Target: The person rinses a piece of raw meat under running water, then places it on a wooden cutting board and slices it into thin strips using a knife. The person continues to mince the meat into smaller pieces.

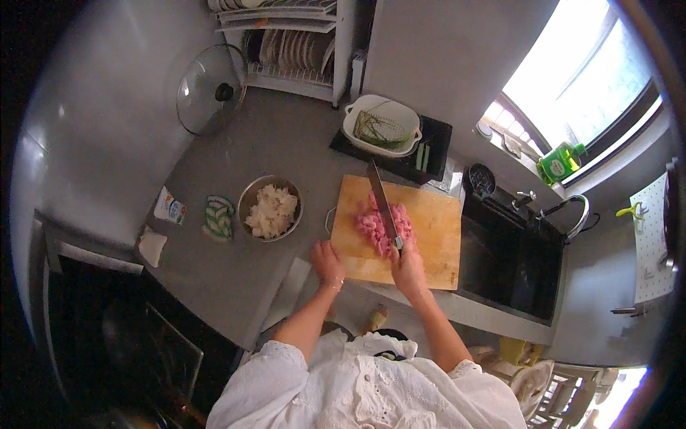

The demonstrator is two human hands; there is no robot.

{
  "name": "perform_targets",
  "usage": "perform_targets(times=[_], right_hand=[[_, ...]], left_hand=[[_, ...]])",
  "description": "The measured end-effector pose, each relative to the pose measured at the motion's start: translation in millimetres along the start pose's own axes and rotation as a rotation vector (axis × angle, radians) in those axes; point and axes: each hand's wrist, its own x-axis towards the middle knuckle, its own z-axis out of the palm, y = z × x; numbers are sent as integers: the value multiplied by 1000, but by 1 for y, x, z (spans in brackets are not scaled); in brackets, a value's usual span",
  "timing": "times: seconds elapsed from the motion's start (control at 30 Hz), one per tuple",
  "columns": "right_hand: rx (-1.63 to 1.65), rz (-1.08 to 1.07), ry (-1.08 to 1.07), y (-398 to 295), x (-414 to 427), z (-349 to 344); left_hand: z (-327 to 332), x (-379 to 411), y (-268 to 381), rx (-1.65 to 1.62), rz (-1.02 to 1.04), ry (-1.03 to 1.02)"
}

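Note:
My right hand [408, 267] is closed on the handle of a kitchen knife [382, 201], whose blade points away from me over chopped pink meat [371, 224]. The meat lies in a loose pile on a wooden cutting board [437, 230]. At the board's near left corner rests my left hand [327, 263]; whether its fingers grip the edge I cannot tell. Left of the board stands a round metal bowl [241, 206] holding a white, lumpy food [272, 211].
Behind the board, a white colander [351, 126] with green stalks sits on a black tray [440, 147]. A dark sink [509, 263] lies right. A green-and-white cloth [218, 218], a small packet [169, 206] and a glass lid [206, 91] are left.

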Motion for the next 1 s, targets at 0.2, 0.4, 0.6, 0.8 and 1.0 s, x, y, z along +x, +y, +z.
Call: perform_targets(times=[0.2,0.4,0.6,0.8,1.0], right_hand=[[-88,-117,28,-3,-4,-5],[-44,76,-106,-6,-6,7],[-33,31,-86,-3,-5,15],[-40,12,-110,-18,-9,-10],[-45,11,-93,3,-5,8]], left_hand=[[0,-1,0,-44,23,35],[4,-2,-2,-42,47,21],[8,-4,-4,5,40,29],[0,-2,-3,-26,35,55],[-3,-3,2,-70,41,30]])
